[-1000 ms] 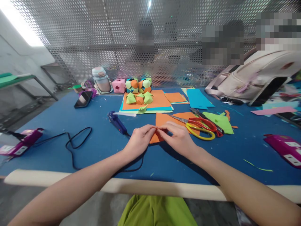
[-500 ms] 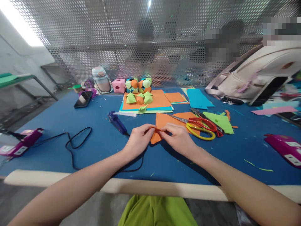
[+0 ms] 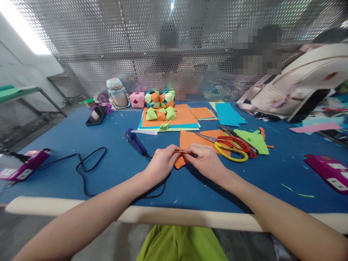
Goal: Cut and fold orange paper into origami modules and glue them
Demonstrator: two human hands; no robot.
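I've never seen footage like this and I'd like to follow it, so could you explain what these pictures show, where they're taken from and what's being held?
There's no machine here, just a person's bare hands. Every picture comes from one camera worn on the person's head, looking forward and down. The left hand and right hand pinch a small piece of orange paper between them, above a blue tabletop. Beyond the left hand lies a blue glue gun; near the right, red-and-yellow-handled scissors. Farther back are stacked coloured sheets, folded paper balls and a bottle.
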